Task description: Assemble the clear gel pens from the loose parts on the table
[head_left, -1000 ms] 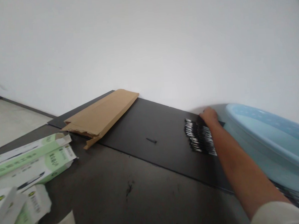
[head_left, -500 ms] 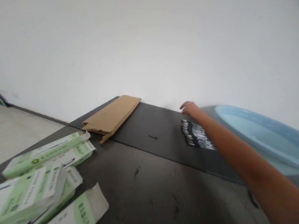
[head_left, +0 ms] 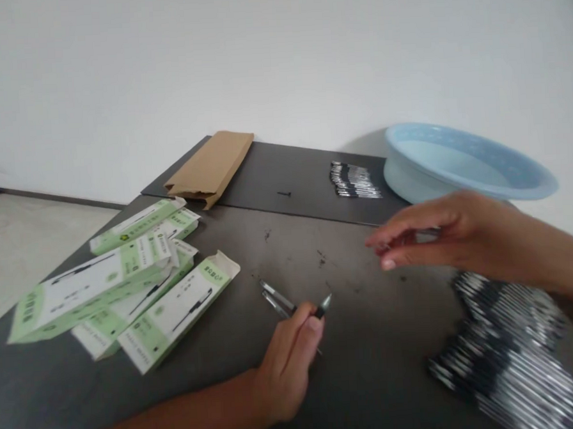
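My left hand (head_left: 292,364) is closed around a pen (head_left: 324,305), whose clear pointed tip sticks out past the thumb. Just beyond its knuckles, other slim clear pens (head_left: 275,298) slant over the dark table; whether the hand also grips them I cannot tell. My right hand (head_left: 436,235) hovers over the table, slightly blurred, with its thumb and fingers a little apart and no pen visible between them. Beneath and to the right of it lies a big heap of black-and-clear pens (head_left: 515,356). A neat row of similar pens (head_left: 354,180) lies farther back.
Several green-and-white pen boxes (head_left: 176,313) are piled at the left. A brown paper bag (head_left: 211,167) lies near the wall. A light blue basin (head_left: 419,175) stands at the back right. A small black piece (head_left: 284,193) lies on the dark table (head_left: 306,232).
My right hand has come back from beside the far row of pens towards me. My left hand has entered view holding a pen. The view has tilted down, showing the pen heap.
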{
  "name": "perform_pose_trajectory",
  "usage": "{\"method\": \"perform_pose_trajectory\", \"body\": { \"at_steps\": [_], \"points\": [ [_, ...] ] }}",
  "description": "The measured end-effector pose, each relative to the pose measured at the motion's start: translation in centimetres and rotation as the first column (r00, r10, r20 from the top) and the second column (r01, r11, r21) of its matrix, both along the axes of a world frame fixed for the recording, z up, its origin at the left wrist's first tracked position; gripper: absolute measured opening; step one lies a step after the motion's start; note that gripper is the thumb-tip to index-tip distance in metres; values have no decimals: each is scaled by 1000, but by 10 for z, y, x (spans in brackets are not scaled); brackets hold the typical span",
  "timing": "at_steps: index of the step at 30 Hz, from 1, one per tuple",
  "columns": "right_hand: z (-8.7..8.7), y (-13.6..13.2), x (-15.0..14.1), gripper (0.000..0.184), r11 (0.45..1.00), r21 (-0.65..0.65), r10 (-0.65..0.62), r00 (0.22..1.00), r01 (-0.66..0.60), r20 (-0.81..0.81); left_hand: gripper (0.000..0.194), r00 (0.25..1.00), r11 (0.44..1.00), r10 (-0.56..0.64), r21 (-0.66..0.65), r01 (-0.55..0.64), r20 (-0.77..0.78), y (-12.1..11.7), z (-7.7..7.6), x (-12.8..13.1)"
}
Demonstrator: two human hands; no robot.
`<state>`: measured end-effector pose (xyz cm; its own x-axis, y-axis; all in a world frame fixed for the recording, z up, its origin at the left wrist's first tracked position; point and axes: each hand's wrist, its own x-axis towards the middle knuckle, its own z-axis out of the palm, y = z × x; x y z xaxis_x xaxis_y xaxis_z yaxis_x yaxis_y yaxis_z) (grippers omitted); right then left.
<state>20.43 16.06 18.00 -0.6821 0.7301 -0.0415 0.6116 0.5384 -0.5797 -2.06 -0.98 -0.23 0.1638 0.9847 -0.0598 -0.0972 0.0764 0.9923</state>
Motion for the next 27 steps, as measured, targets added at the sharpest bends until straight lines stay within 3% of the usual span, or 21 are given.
{"method": "perform_pose_trajectory", "body": {
  "at_steps": [4,7,10,12,15,20,27],
  "points": [
    [-24,-69,57,21,997,-28,-75,962,70,-262,45,999,997,-37,67,38,-11,3,-1,0],
    [-46,-102,72,17,974,-129,-223,879,185,-422,48,997,989,-67,129,71,-34,7,4,4],
    [-70,-118,63,18,894,-406,-423,658,189,-623,46,993,978,-105,174,114,-59,12,14,15],
    [-83,-119,51,24,784,-612,-593,413,102,-691,43,990,972,-125,192,137,-72,18,19,27],
    [-95,-108,35,29,753,-653,-644,304,86,-702,40,986,965,-139,210,155,-88,25,23,45],
    [-102,-99,33,33,762,-647,-634,255,40,-730,39,985,958,-122,243,149,-123,26,17,62],
    [-120,-116,41,30,806,-592,-544,383,-8,-746,29,978,953,-124,254,165,-171,-2,4,55]
  ]
}}
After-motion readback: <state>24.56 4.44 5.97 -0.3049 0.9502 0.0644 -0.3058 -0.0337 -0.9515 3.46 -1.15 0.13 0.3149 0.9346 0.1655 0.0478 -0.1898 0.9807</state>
